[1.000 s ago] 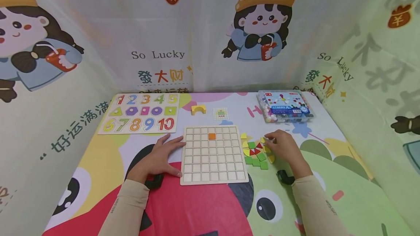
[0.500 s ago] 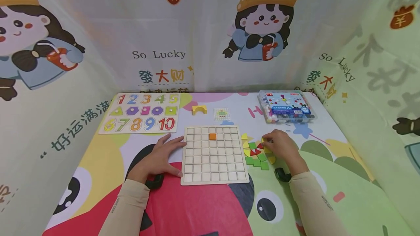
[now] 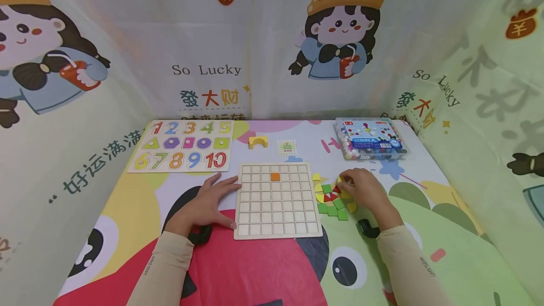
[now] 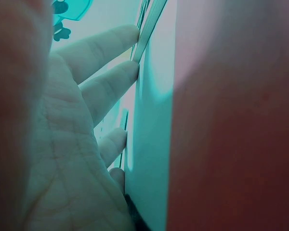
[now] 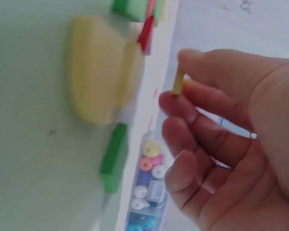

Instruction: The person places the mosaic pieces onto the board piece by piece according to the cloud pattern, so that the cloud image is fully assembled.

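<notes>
Pinching a small yellow piece (image 5: pixel 177 82) between thumb and forefinger, the right hand (image 3: pixel 366 191) now sits lifted slightly off the loose tile pile (image 3: pixel 333 199) right of centre, seemingly having just picked it. Spread flat, the left hand (image 3: pixel 207 204) stays pressed against the grid board (image 3: pixel 276 200) at its left edge, steadying it; one orange tile (image 3: pixel 275 176) occupies the board's upper rows.

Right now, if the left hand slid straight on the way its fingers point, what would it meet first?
The left hand already touches the wooden grid board at its left edge, so it would push the board first.
</notes>
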`<state>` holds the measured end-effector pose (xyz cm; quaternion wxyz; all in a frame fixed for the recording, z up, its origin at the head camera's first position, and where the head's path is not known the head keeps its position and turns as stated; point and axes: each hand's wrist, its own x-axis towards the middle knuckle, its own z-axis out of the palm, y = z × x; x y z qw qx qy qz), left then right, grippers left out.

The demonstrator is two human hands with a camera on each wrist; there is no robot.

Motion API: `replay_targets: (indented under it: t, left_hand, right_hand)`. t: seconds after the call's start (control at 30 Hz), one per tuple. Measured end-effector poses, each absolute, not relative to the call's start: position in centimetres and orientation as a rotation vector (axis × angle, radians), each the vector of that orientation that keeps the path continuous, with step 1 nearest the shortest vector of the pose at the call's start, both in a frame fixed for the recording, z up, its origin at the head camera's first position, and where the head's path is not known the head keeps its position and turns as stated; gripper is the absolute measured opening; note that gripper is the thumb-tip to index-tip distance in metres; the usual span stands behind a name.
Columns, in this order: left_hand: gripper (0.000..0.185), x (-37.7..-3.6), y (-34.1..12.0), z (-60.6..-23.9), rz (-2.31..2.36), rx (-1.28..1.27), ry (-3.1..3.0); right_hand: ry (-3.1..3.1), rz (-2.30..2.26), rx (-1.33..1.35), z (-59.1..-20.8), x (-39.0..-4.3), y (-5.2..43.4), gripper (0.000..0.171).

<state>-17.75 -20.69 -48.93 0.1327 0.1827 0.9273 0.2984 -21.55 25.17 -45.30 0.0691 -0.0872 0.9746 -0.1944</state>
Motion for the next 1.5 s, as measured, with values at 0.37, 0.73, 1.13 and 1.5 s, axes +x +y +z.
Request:
replay_targets:
  t: [0.37, 0.73, 1.13, 1.5]
  left_hand:
    - [0.109, -17.9, -20.8, -48.8, 0.855, 0.539, 2.695]
    - [0.11, -17.9, -20.9, -49.0, 0.859, 0.518, 2.69]
    - [0.109, -17.9, -20.9, -49.1, 0.866, 0.53, 2.685]
    - [0.11, -17.7, -20.7, -48.7, 0.862, 0.53, 2.689]
  right_hand:
    - [3.008, -0.634, -0.611, -43.8, -21.5, 21.9, 0.025]
    - [2.927, -0.46, -0.854, -43.2, -23.2, 17.4, 0.021]
    - [2.803, -0.296, -0.977, -44.3, -25.8, 12.8, 0.014]
    - [2.791, -0.219, -0.922, -44.8, -26.2, 11.1, 0.018]
